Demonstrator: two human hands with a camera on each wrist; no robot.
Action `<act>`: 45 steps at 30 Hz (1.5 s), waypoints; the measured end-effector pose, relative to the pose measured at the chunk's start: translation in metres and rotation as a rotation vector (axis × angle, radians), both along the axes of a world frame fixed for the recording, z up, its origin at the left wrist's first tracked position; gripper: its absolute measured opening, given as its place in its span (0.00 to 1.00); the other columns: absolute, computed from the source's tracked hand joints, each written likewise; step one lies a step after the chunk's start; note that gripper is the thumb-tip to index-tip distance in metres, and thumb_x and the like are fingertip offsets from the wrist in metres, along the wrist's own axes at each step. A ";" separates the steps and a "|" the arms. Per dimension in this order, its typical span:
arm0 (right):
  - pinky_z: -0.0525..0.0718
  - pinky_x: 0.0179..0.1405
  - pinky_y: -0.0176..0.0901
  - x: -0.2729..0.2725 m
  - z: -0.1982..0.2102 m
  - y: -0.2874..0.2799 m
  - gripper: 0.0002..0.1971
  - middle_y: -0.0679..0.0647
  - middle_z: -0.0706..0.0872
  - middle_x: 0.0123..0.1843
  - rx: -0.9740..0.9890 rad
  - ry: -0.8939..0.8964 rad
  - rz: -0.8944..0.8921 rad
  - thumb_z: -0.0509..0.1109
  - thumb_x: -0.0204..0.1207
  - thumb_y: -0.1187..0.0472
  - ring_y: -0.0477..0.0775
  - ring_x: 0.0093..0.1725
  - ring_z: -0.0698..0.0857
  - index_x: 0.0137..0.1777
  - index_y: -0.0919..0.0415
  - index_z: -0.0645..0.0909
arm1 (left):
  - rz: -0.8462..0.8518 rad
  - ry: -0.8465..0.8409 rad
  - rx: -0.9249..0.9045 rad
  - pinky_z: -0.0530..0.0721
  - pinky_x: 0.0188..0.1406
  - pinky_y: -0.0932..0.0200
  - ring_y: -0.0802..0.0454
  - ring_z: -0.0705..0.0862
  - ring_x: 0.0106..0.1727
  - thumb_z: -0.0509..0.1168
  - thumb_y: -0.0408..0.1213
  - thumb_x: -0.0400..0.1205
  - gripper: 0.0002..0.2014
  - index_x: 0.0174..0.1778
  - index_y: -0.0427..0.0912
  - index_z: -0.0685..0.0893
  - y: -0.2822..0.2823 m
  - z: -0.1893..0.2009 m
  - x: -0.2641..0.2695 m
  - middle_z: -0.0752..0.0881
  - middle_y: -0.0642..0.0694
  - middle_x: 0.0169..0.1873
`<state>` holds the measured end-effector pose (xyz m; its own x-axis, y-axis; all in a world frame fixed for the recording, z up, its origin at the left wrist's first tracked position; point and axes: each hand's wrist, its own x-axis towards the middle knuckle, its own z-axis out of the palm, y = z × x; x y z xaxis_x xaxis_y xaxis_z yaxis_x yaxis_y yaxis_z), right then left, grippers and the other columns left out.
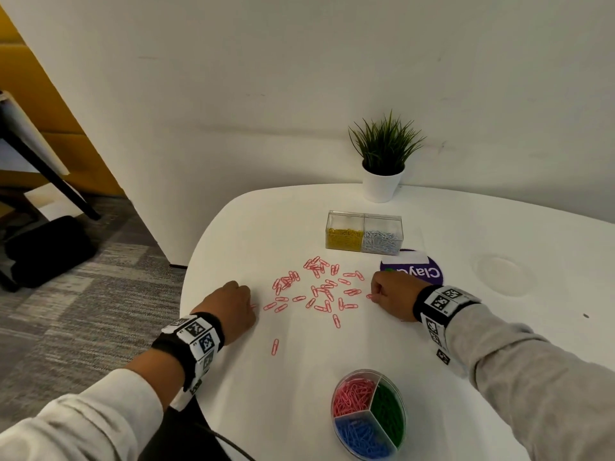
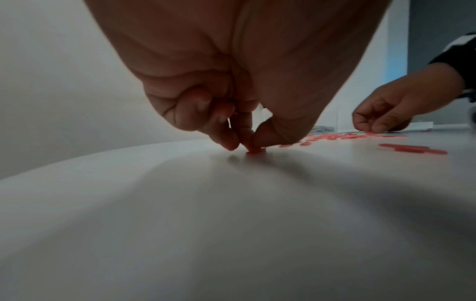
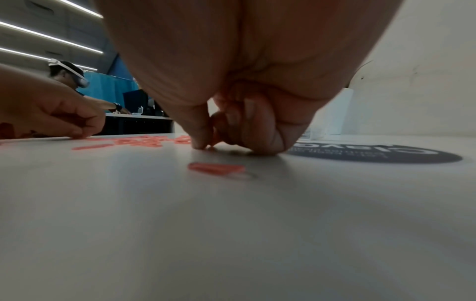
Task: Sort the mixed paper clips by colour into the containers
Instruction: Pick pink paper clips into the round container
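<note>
Several pink paper clips lie scattered on the white table between my hands. My left hand is curled at the pile's left edge, its thumb and fingers pinching a pink clip against the table, with more pink showing inside the curled fingers. My right hand is curled at the pile's right edge and pinches a pink clip at the table surface; another pink clip lies just in front of it. A round three-part container near me holds pink, green and blue clips.
A clear two-part box with yellow and white clips stands behind the pile. A purple round sticker lies beside my right hand. A potted plant stands at the back. The table's left edge drops to carpet.
</note>
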<state>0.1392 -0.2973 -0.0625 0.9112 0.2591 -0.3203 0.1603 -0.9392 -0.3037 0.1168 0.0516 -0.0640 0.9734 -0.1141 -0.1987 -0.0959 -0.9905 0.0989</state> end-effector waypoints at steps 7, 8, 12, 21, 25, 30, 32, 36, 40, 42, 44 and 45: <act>0.71 0.35 0.34 -0.042 0.037 -0.007 0.09 0.43 0.80 0.41 0.220 -0.099 -0.043 0.68 0.82 0.53 0.42 0.36 0.77 0.41 0.47 0.74 | 0.106 0.020 -0.256 0.73 0.31 0.61 0.55 0.79 0.35 0.67 0.43 0.78 0.07 0.35 0.48 0.78 0.007 0.023 -0.010 0.84 0.52 0.35; 0.71 0.36 0.32 -0.057 0.048 -0.002 0.08 0.42 0.80 0.42 0.248 -0.112 0.010 0.69 0.81 0.53 0.41 0.37 0.76 0.42 0.46 0.74 | 0.092 0.018 -0.324 0.75 0.30 0.62 0.55 0.79 0.34 0.67 0.42 0.77 0.07 0.35 0.48 0.79 0.001 0.029 -0.016 0.84 0.53 0.34; 0.73 0.40 0.28 -0.118 0.072 0.027 0.05 0.39 0.82 0.44 0.255 -0.053 0.243 0.70 0.78 0.56 0.37 0.41 0.78 0.45 0.46 0.76 | -0.175 0.105 -0.398 0.79 0.37 0.63 0.56 0.80 0.36 0.68 0.39 0.77 0.03 0.39 0.47 0.83 -0.040 0.060 -0.052 0.85 0.53 0.35; 0.80 0.57 0.38 -0.156 0.063 0.043 0.13 0.47 0.86 0.61 0.226 -0.084 0.180 0.64 0.82 0.62 0.47 0.56 0.83 0.63 0.50 0.82 | -0.420 0.216 -0.319 0.78 0.43 0.67 0.60 0.82 0.43 0.68 0.38 0.76 0.05 0.44 0.51 0.87 -0.114 0.077 -0.098 0.86 0.57 0.42; 0.84 0.58 0.41 -0.160 0.063 0.038 0.12 0.47 0.88 0.59 0.245 -0.087 0.144 0.62 0.83 0.63 0.48 0.57 0.86 0.60 0.50 0.83 | -0.430 0.223 -0.324 0.77 0.43 0.68 0.60 0.82 0.44 0.68 0.37 0.76 0.06 0.44 0.52 0.87 -0.120 0.075 -0.107 0.86 0.58 0.42; 0.86 0.48 0.38 -0.145 0.056 0.024 0.11 0.44 0.88 0.46 0.398 -0.109 -0.014 0.63 0.81 0.66 0.41 0.46 0.88 0.47 0.48 0.81 | -0.479 0.184 -0.312 0.80 0.49 0.63 0.57 0.82 0.50 0.68 0.42 0.79 0.09 0.55 0.53 0.87 -0.126 0.074 -0.114 0.85 0.55 0.50; 0.80 0.49 0.34 -0.131 0.044 0.012 0.11 0.43 0.86 0.47 0.333 -0.183 -0.091 0.62 0.81 0.66 0.43 0.48 0.86 0.48 0.48 0.80 | -0.512 0.142 -0.304 0.79 0.50 0.62 0.56 0.81 0.51 0.66 0.43 0.81 0.10 0.57 0.52 0.86 -0.128 0.073 -0.118 0.85 0.54 0.52; 0.76 0.63 0.38 -0.101 0.013 -0.015 0.18 0.50 0.80 0.65 0.076 -0.123 -0.150 0.62 0.80 0.68 0.52 0.63 0.80 0.66 0.53 0.78 | -0.655 0.114 -0.197 0.85 0.52 0.51 0.50 0.84 0.49 0.60 0.45 0.84 0.13 0.59 0.49 0.86 -0.133 0.069 -0.127 0.89 0.50 0.51; 0.75 0.69 0.43 -0.083 0.002 -0.025 0.19 0.50 0.80 0.69 -0.040 -0.130 -0.059 0.62 0.81 0.65 0.55 0.68 0.79 0.72 0.54 0.78 | -0.543 0.144 -0.350 0.83 0.54 0.59 0.59 0.85 0.51 0.58 0.41 0.84 0.15 0.60 0.53 0.88 -0.124 0.073 -0.120 0.89 0.58 0.51; 0.78 0.61 0.42 -0.081 0.000 -0.022 0.18 0.51 0.82 0.64 -0.130 -0.154 0.024 0.60 0.82 0.66 0.56 0.64 0.81 0.68 0.52 0.80 | -0.390 0.117 -0.454 0.82 0.53 0.65 0.65 0.85 0.48 0.61 0.41 0.83 0.12 0.55 0.56 0.88 -0.110 0.076 -0.106 0.88 0.64 0.45; 0.78 0.53 0.42 -0.081 -0.001 -0.018 0.17 0.52 0.81 0.59 -0.190 -0.181 0.070 0.59 0.80 0.67 0.57 0.59 0.83 0.65 0.52 0.79 | -0.237 0.027 -0.452 0.81 0.52 0.65 0.63 0.85 0.49 0.63 0.40 0.82 0.09 0.52 0.56 0.88 -0.086 0.071 -0.082 0.87 0.64 0.44; 0.77 0.51 0.43 -0.082 0.000 -0.016 0.18 0.53 0.81 0.58 -0.204 -0.186 0.076 0.58 0.80 0.67 0.57 0.57 0.83 0.66 0.51 0.78 | -0.167 -0.019 -0.392 0.81 0.54 0.64 0.60 0.85 0.51 0.63 0.40 0.82 0.10 0.53 0.55 0.87 -0.069 0.065 -0.069 0.87 0.61 0.48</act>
